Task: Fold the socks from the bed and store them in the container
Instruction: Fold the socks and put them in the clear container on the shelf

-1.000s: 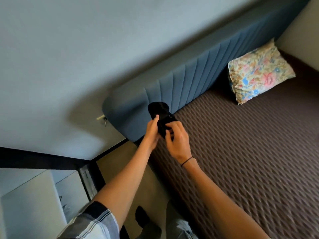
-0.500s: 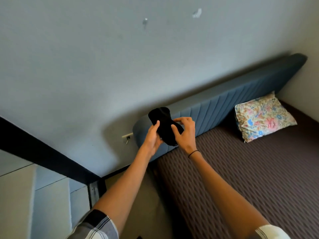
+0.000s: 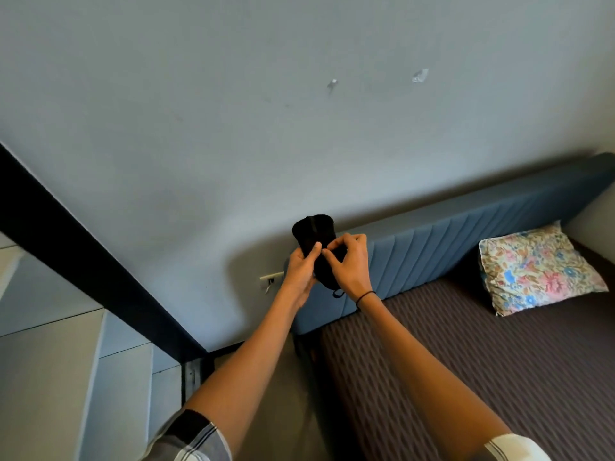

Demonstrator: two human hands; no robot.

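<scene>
Both hands are raised in front of the grey wall (image 3: 233,128), holding black socks (image 3: 316,241) in the air above the corner of the blue headboard (image 3: 466,241). The left hand (image 3: 299,274) grips the bundle from the side, thumb pressed on it; the right hand (image 3: 349,264) pinches the fabric with curled fingers. A floral pillow (image 3: 539,267) lies on the brown bed (image 3: 482,377).

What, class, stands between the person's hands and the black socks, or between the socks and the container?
Nothing stands between them: both the left hand and the right hand already hold the socks in the air, in front of the headboard. No container is in view, so that path cannot be judged.
</scene>
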